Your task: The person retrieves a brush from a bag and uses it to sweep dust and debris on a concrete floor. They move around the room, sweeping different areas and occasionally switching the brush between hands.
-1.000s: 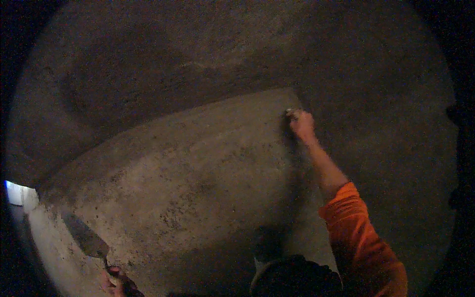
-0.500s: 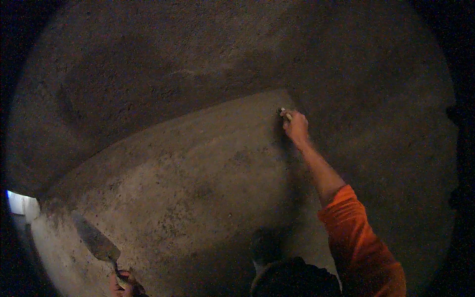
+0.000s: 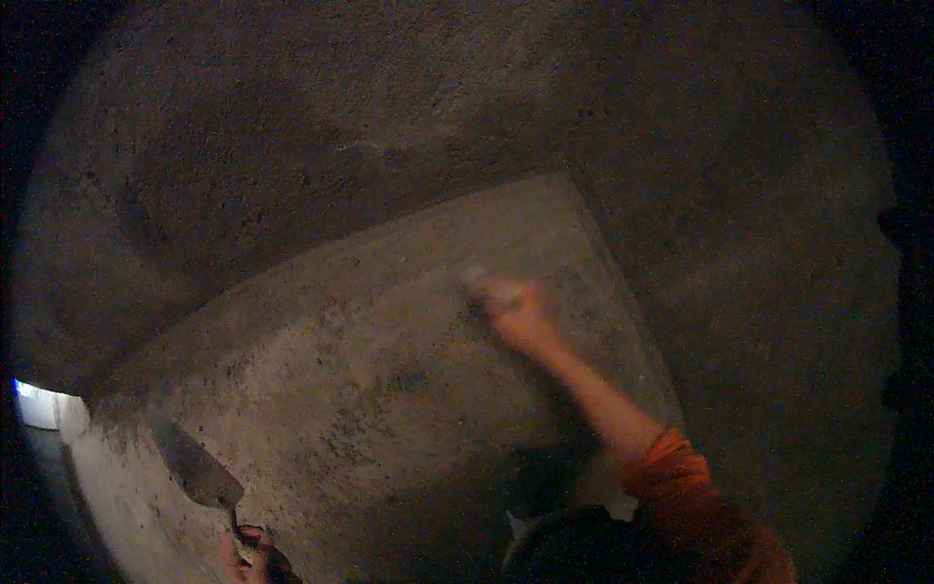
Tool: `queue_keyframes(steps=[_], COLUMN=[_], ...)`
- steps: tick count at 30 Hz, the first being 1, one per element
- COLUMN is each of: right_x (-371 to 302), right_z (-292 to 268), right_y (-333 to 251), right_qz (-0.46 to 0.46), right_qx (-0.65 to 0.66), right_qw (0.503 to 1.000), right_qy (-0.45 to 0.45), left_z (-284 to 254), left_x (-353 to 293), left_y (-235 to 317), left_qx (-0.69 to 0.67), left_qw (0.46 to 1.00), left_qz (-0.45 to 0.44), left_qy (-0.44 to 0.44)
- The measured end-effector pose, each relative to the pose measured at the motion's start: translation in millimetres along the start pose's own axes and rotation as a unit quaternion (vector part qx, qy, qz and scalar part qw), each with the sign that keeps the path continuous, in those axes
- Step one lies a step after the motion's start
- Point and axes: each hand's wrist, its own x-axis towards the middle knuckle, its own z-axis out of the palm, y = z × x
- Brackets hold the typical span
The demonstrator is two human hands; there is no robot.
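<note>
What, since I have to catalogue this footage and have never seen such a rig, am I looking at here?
There is no robot: these are a person's own bare hands, seen from above by a wide fisheye camera on the head, which bends straight edges. The left hand holds a trowel by its handle, the tapered blade pointing up and left. The right hand, below an orange sleeve, is blurred; it seems to grip a small pale object, too unclear to name. Behind both is a rough, cement-like surface with dark specks and blotches. Whether the trowel touches it, I cannot tell.
</note>
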Motion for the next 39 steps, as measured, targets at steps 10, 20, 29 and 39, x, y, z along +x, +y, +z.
queue_keyframes(steps=[10,20,29,39], right_x=[-10.7,-11.8,-16.9,-28.3], right_z=[-93.7,35.7,-38.0,-104.3], right_y=[72.7,1.8,-23.8,84.4], right_qz=[0.102,0.015,0.104,0.07], right_qx=[-0.163,-0.282,-0.088,-0.073], right_qw=[0.979,0.957,0.985,0.987], right_qy=[0.067,-0.069,0.103,0.121], left_z=[14.1,17.2,12.0,17.9], left_x=[-19.4,-15.4,-24.0,-10.9], left_y=[-2.0,11.8,9.2,16.9], left_qx=[0.1,0.024,0.184,0.14], left_qw=[0.991,0.999,0.972,0.973], left_qz=[0.089,0.024,0.117,0.166], left_qy=[0.004,0.0,0.091,0.079])
